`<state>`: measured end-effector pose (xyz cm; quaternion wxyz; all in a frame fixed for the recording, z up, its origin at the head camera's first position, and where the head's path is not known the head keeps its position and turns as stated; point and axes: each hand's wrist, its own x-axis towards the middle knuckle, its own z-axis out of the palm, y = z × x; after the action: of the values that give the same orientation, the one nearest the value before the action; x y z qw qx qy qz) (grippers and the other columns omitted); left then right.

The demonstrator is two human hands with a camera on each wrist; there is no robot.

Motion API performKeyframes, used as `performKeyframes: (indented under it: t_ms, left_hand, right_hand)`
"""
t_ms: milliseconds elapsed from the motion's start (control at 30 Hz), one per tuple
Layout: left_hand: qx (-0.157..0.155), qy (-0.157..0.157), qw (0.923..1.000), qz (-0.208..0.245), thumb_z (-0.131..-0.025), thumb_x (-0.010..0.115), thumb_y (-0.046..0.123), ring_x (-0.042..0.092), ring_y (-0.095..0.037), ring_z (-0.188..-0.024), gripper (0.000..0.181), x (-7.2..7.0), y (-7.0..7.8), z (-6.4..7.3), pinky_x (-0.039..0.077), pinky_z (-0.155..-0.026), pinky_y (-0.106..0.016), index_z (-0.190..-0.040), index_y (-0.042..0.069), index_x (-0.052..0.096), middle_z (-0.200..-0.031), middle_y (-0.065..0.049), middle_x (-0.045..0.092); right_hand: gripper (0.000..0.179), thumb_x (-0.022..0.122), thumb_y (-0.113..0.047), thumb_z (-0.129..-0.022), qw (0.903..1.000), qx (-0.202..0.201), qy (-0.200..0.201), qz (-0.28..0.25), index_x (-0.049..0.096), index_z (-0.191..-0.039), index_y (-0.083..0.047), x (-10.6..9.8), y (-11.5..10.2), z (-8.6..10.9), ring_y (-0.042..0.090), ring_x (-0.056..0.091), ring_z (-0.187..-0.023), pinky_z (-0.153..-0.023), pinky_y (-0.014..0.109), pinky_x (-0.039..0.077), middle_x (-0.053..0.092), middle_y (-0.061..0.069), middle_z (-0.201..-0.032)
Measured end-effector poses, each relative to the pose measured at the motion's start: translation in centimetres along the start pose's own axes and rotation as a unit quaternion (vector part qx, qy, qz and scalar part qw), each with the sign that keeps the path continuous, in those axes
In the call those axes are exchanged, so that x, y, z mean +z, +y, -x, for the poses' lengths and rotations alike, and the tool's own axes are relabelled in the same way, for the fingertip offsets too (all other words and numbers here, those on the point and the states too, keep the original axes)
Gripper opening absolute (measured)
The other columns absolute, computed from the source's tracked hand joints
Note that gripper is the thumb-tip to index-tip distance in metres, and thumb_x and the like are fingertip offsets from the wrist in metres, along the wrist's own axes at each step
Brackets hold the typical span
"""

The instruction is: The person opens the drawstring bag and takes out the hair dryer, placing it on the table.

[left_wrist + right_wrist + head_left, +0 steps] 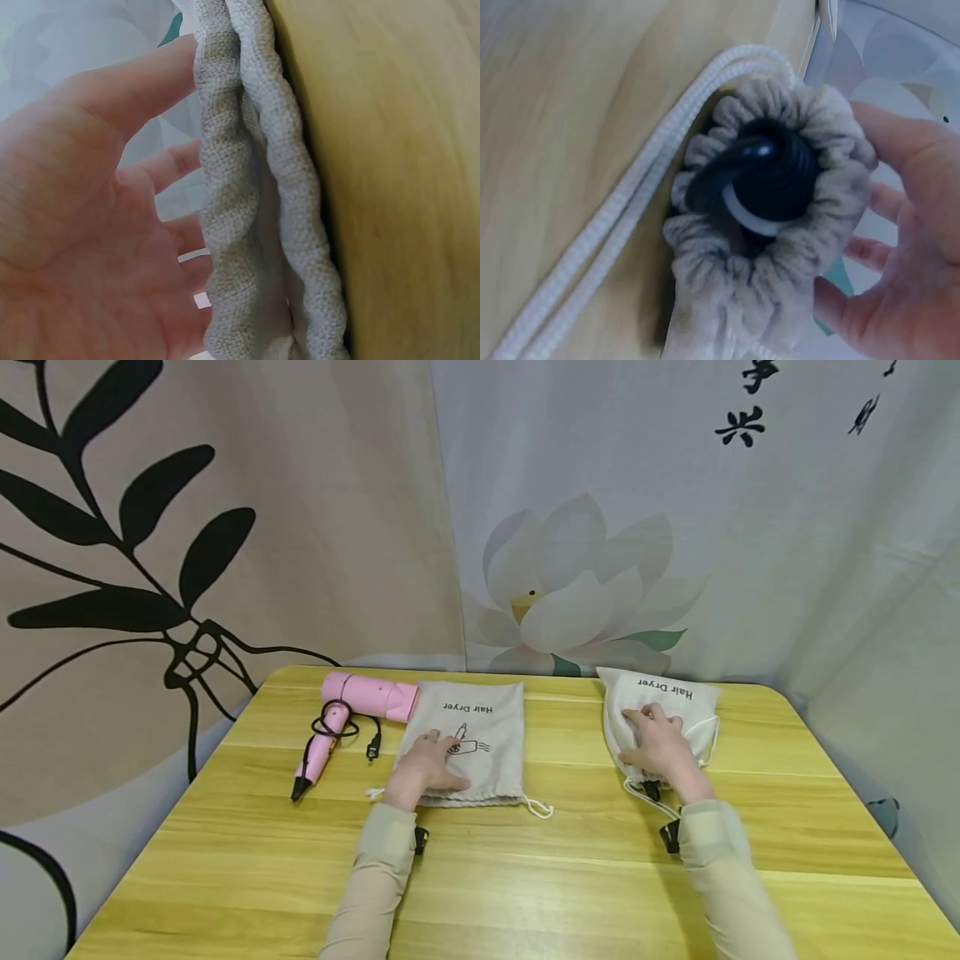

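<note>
My left hand (429,765) rests with spread fingers on a flat grey drawstring bag (495,743) printed "Hair Dryer". In the left wrist view, the thumb and fingertips lie against the outside of the bag's gathered mouth (232,195), which gapes slightly. Over on the right, my right hand (662,745) lies on top of a second, bulging "Hair Dryer" bag (621,693), fingers spread across the cloth. Its puckered mouth (832,187) is drawn in around a black coiled cord (780,172), seen in the right wrist view. White drawstrings (622,202) trail from it over the table.
A pink hair dryer (367,695) lies left of the flat bag, its black cord (335,718) looped around the handle and its plug (372,748) on the wood. The wooden table (555,877) backs onto a printed curtain (360,527).
</note>
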<state>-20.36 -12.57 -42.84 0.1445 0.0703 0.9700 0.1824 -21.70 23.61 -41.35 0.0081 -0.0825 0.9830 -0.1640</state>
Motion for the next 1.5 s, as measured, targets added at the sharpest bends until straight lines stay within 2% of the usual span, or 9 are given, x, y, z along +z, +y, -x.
performKeyframes:
  t_ms: [200, 367, 467, 667, 1267, 1400, 1500]
  left_hand:
    - [0.004, 0.001, 1.0, -0.001, -0.073, 0.078, 0.044, 0.025, -0.042, -0.142, 0.084, -0.1, -0.2, -0.1, 0.031, -0.108, -0.061, -0.143, 0.016, 0.042, -0.154, -0.023, 0.025]
    - [0.005, 0.001, 1.0, -0.004, -0.073, 0.078, 0.044, 0.025, -0.041, -0.142, 0.083, 0.0, -0.3, -0.2, 0.031, -0.109, -0.061, -0.143, 0.016, 0.042, -0.154, -0.023, 0.026]
    - [0.005, 0.003, 1.0, -0.001, -0.073, 0.078, 0.043, 0.025, -0.041, -0.142, 0.083, 0.0, -0.3, -0.2, 0.031, -0.109, -0.061, -0.142, 0.016, 0.043, -0.154, -0.022, 0.026]
    - [0.005, 0.004, 1.0, 0.002, -0.072, 0.079, 0.043, 0.026, -0.042, -0.141, 0.083, -0.2, -0.2, -0.1, 0.031, -0.109, -0.062, -0.142, 0.016, 0.043, -0.153, -0.022, 0.026]
    - [0.008, 0.01, 0.9999, -0.003, -0.073, 0.078, 0.043, 0.026, -0.041, -0.141, 0.082, 0.0, -0.5, -0.1, 0.03, -0.11, -0.06, -0.142, 0.015, 0.043, -0.153, -0.022, 0.027]
    - [0.009, 0.012, 0.9998, -0.012, -0.073, 0.079, 0.039, 0.032, -0.041, -0.138, 0.081, -0.2, 0.2, 0.1, 0.035, -0.107, -0.06, -0.141, 0.012, 0.044, -0.149, -0.023, 0.034]
    - [0.009, 0.02, 0.9997, -0.014, -0.075, 0.078, 0.031, 0.036, -0.041, -0.136, 0.076, 0.0, 1.2, 0.2, 0.038, -0.104, -0.06, -0.14, 0.008, 0.045, -0.148, -0.023, 0.035]
  right_hand:
    - [0.071, 0.076, -0.023, -0.075, 0.9994, -0.033, 0.012, 0.002, 0.047, -0.137, -0.003, 0.9, -1.7, -0.5, 0.049, 0.042, -0.102, -0.078, 0.053, 0.043, 0.041, 0.027, -0.133]
    - [0.072, 0.078, -0.024, -0.074, 0.9987, -0.05, 0.011, -0.001, 0.048, -0.136, -0.005, 1.5, -3.1, -0.7, 0.049, 0.044, -0.102, -0.077, 0.053, 0.047, 0.042, 0.025, -0.135]
    - [0.072, 0.079, -0.025, -0.073, 0.9984, -0.056, 0.007, -0.004, 0.049, -0.137, -0.007, 1.7, -3.8, -0.8, 0.048, 0.044, -0.103, -0.077, 0.053, 0.049, 0.042, 0.023, -0.136]
    - [0.073, 0.08, -0.025, -0.073, 0.9973, -0.072, -0.002, -0.011, 0.049, -0.137, -0.008, 2.2, -5.2, -0.9, 0.046, 0.043, -0.108, -0.085, 0.053, 0.047, 0.043, 0.02, -0.135]
    - [0.069, 0.078, -0.027, -0.075, 0.9938, -0.111, 0.0, -0.01, 0.05, -0.136, -0.012, 3.9, -8.2, -1.5, 0.043, 0.045, -0.112, -0.087, 0.052, 0.048, 0.045, 0.015, -0.135]
    - [0.07, 0.077, -0.029, -0.076, 0.9914, -0.12, -0.012, -0.05, 0.048, -0.135, -0.006, 3.7, -7.7, -1.7, 0.044, 0.043, -0.119, -0.096, 0.054, 0.043, 0.046, 0.017, -0.137]
    - [0.068, 0.076, -0.029, -0.079, 0.9845, -0.138, -0.025, -0.104, 0.046, -0.134, 0.0, 3.2, -6.9, -1.5, 0.044, 0.039, -0.129, -0.107, 0.056, 0.035, 0.046, 0.02, -0.139]
